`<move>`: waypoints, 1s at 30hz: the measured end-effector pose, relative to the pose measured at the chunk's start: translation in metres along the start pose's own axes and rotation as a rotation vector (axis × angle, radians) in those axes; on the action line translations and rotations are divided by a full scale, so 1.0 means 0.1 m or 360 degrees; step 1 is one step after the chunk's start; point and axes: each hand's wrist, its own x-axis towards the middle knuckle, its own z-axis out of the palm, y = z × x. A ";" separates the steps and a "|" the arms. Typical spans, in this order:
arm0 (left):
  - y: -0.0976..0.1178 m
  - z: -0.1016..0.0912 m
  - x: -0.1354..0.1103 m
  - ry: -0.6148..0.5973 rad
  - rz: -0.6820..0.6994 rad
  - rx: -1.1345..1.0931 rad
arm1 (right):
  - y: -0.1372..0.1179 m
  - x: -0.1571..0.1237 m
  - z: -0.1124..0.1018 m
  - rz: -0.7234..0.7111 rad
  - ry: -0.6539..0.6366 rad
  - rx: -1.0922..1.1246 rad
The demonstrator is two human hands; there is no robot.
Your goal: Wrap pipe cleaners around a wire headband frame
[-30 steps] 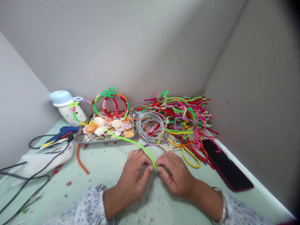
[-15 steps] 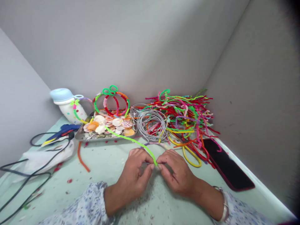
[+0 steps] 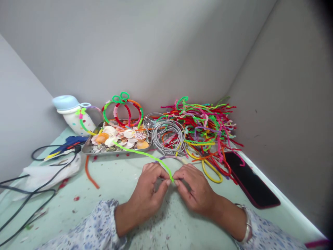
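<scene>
A bright green pipe cleaner (image 3: 145, 153) runs from above the shell tray down to my fingertips. My left hand (image 3: 152, 189) pinches its near end between thumb and forefinger. Close against it, my right hand (image 3: 195, 187) pinches the same end, so the two sets of fingertips almost meet. The very tip is mostly hidden by the fingers. Just behind my hands, a pale purple and white fuzzy piece (image 3: 173, 158) lies curved on the table, partly covered.
A metal tray (image 3: 114, 152) of seashells holds looped pipe-cleaner shapes. Beside it lie coiled grey wire (image 3: 166, 139) and a heap of coloured pipe cleaners (image 3: 208, 121). A phone (image 3: 252, 184) rests right; a white bottle (image 3: 78, 121), pliers (image 3: 70, 143) and black cable (image 3: 39, 191) are left.
The view has shifted slightly. Both hands stay pinched at the green pipe cleaner's end, with only a tiny movement of the fingers.
</scene>
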 end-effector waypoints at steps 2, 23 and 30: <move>0.00 0.00 0.00 0.0002 -0.0015 -0.0007 | 0.00 0.00 0.00 0.0002 -0.0005 -0.0003; 0.02 -0.01 0.01 -0.0013 -0.0077 -0.0038 | -0.02 0.01 -0.02 -0.0024 0.0011 -0.0010; 0.01 -0.03 0.01 0.0001 -0.0086 -0.0091 | 0.00 0.04 -0.07 0.0064 0.0061 -0.0007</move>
